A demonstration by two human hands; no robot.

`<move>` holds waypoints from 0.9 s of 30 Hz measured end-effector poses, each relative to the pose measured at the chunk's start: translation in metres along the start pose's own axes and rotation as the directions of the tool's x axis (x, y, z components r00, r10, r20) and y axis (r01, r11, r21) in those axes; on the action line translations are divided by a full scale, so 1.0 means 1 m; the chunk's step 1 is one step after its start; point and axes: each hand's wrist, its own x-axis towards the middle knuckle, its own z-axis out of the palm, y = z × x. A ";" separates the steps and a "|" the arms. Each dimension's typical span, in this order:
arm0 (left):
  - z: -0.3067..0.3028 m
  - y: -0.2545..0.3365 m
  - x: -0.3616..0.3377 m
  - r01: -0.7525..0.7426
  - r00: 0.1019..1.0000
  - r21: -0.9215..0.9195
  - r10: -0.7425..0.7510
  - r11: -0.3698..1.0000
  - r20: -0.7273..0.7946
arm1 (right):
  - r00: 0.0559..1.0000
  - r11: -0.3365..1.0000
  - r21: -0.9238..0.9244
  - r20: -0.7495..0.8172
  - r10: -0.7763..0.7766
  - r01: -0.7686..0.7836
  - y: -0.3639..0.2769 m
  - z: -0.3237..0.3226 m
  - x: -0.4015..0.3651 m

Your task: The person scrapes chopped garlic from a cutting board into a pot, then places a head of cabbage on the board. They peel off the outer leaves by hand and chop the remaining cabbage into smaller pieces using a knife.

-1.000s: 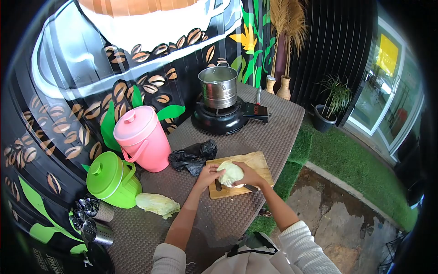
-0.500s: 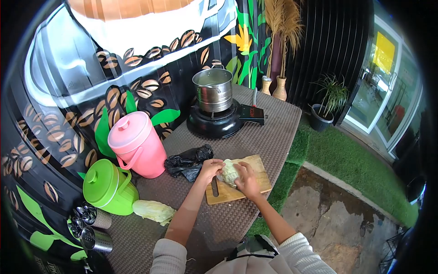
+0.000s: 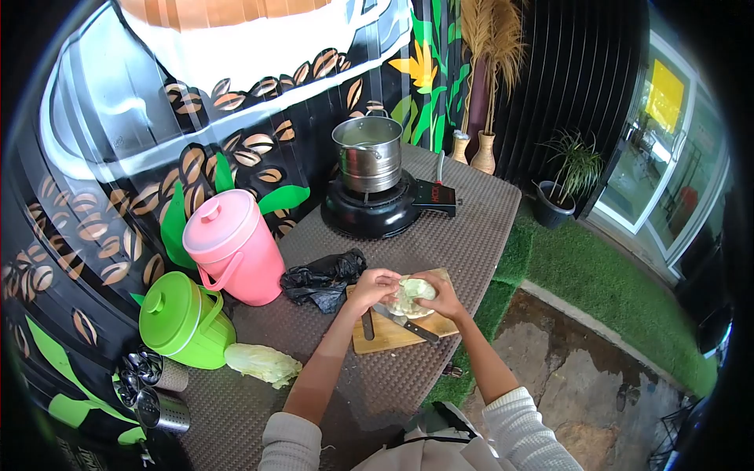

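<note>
A pale green cabbage piece (image 3: 414,297) is held above the wooden cutting board (image 3: 381,336). My right hand (image 3: 441,296) grips its right side, fingers curled round it. At its left edge is my left hand (image 3: 375,287), its fingers pinched together at the leaves; what exactly they hold is too small to tell. A knife with a dark handle (image 3: 422,331) lies on the board under the cabbage, its blade partly hidden. Left of the board sits a crumpled black plastic bag (image 3: 323,281).
A steel pot (image 3: 367,155) stands on a black gas stove (image 3: 369,212) at the back. Pink (image 3: 239,251) and green (image 3: 188,326) lidded jugs, another cabbage piece (image 3: 263,364) and a steel utensil holder (image 3: 163,410) are on the left. The table's edge (image 3: 485,267) runs along the right.
The cabbage piece has been turned and moved slightly right. Both hands have shifted right and a little up. The knife on the board has come into view.
</note>
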 end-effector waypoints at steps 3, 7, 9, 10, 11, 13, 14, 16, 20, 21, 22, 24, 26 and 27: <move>0.008 0.006 0.003 -0.393 0.916 0.472 0.378 0.789 0.132 | 0.995 0.994 0.080 0.075 0.071 -0.077 0.008 -0.016 0.002; 0.012 0.001 0.011 -0.507 0.845 0.581 0.500 0.637 0.190 | 0.992 0.962 -0.249 0.088 -0.088 0.108 0.001 -0.033 -0.001; 0.018 -0.003 0.012 -0.520 0.835 0.549 0.526 0.654 0.162 | 0.993 0.943 -0.318 0.097 -0.070 0.098 -0.010 -0.039 -0.004; 0.020 -0.007 0.012 -0.530 0.825 0.520 0.550 0.670 0.133 | 0.994 0.949 -0.305 0.094 -0.056 0.082 -0.015 -0.040 -0.005; 0.022 -0.011 0.011 -0.530 0.825 0.520 0.549 0.670 0.134 | 0.995 0.954 -0.291 0.091 -0.042 0.067 -0.020 -0.041 -0.006; 0.026 -0.015 0.011 -0.496 0.838 0.459 0.545 0.737 0.030 | 0.991 0.933 -0.336 0.079 -0.111 0.132 -0.026 -0.042 -0.009; 0.027 -0.015 0.013 -0.496 0.838 0.460 0.545 0.736 0.032 | 0.981 0.904 -0.380 0.073 -0.179 0.194 -0.026 -0.041 -0.010; 0.031 -0.018 0.014 -0.544 0.786 0.492 0.618 0.680 0.016 | 0.986 0.893 -0.419 0.040 -0.164 0.165 -0.023 -0.036 -0.010; 0.033 -0.015 0.019 -0.523 0.798 0.471 0.602 0.710 -0.020 | 0.983 0.885 -0.431 0.032 -0.183 0.179 -0.017 -0.041 -0.004; 0.030 -0.012 0.021 -0.503 0.827 0.468 0.562 0.727 0.016 | 0.980 0.905 -0.377 0.072 -0.184 0.197 -0.019 -0.046 -0.001; 0.029 -0.011 0.022 -0.479 0.854 0.466 0.518 0.744 0.051 | 0.980 0.904 -0.376 0.076 -0.186 0.201 -0.020 -0.049 0.001; 0.031 -0.009 0.025 -0.488 0.849 0.472 0.526 0.734 0.059 | 0.977 0.871 -0.447 0.151 -0.149 0.202 -0.024 -0.055 0.003; 0.033 -0.009 0.027 -0.497 0.843 0.480 0.534 0.723 0.067 | 0.973 0.877 -0.431 0.176 -0.149 0.212 -0.025 -0.062 0.005; 0.035 -0.009 0.027 -0.505 0.838 0.463 0.542 0.728 0.062 | 0.969 0.883 -0.417 0.198 -0.146 0.218 -0.026 -0.065 0.006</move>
